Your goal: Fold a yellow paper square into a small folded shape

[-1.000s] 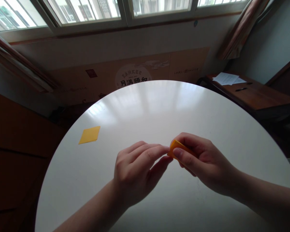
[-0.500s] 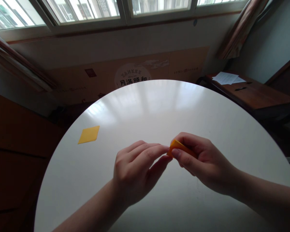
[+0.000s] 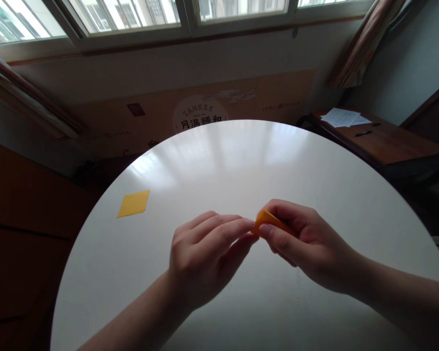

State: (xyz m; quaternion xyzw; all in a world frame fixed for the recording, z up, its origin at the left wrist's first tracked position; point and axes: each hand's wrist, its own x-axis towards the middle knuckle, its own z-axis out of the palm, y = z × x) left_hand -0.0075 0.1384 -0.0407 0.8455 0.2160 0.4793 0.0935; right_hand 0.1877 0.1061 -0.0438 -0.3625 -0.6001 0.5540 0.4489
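1. The right hand (image 3: 300, 236) gripped a folded orange paper (image 3: 278, 223), its thumb pressed along the near side and its fingers curled behind.
2. The left hand (image 3: 207, 258) pinched the left end of that paper between its fingertips, with the thumb on the near side, below the fingers.
3. The orange paper was thus between the two hands, right of the middle, over a round white table (image 3: 237, 170).
4. A yellow paper (image 3: 133, 204) lay flat on the table's left part, well apart from both hands.
5. At the far right, white sheets (image 3: 342, 117) lay on a brown wooden desk (image 3: 398, 144).
6. A printed tan panel (image 3: 285, 90) stood beyond the table's far edge.
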